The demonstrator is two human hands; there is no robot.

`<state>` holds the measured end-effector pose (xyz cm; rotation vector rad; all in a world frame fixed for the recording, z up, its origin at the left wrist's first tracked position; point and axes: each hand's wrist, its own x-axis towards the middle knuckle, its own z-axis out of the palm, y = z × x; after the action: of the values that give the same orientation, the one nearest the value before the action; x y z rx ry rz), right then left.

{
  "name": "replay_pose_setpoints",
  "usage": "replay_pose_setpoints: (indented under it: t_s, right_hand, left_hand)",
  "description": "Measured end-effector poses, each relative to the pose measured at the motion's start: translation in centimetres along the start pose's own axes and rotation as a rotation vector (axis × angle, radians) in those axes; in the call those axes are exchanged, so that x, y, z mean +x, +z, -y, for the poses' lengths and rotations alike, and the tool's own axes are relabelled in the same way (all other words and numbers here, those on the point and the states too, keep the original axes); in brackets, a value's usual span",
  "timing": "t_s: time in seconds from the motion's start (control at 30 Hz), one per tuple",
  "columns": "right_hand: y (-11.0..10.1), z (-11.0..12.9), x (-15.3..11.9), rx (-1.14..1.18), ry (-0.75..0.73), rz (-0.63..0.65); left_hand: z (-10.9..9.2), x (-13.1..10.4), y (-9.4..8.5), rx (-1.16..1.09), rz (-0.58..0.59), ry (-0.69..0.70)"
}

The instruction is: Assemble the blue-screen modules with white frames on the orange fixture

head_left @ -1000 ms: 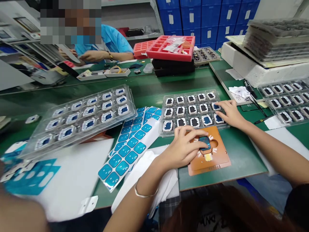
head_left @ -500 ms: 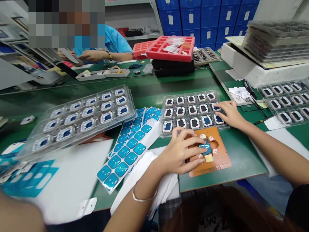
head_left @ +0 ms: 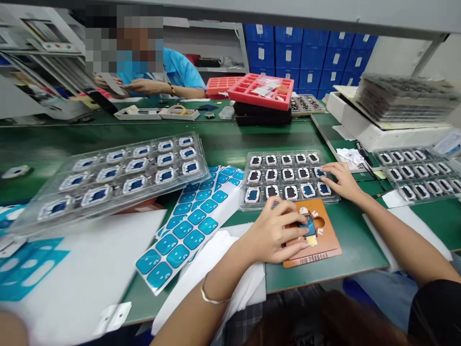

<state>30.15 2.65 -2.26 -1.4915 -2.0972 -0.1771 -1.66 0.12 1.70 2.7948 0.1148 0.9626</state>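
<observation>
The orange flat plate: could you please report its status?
Left hand spread over glossy blue rounded-square piece on orange plate. Right hand at clear plastic tray's right end. Left hand partly hides piece.

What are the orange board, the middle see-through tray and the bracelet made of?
Orange board: maybe hard plastic, smooth with a soft shine. Middle tray: probably thin plastic, because green shows through it. Bracelet: likely polished metal, silvery and gleaming.

A gap separates tilted trays [head_left: 123,171] from flat tray [head_left: 278,166]
</observation>
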Motion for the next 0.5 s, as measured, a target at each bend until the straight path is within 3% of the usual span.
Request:
replay_pose_setpoints:
  t_s: [0.23, 0.37, 0.5]
  right_hand:
    - [0.3, -1.1, 2.8, -0.089, 0.022, 0.068]
    - [0.6, -1.3, 5.4, -0.103, 0.012, 0.082]
    - [1.0, -3.1, 7.1, -0.069, -0.001, 0.09]
  left_hand:
    - [0.3, -0.5, 0.6, -0.053, 0.024, -0.045]
    - [0.1, -0.5, 1.0, -0.002, 0.095, -0.054]
    - [0.3, -0.3, 1.3, 0.073, 0.15, -0.059]
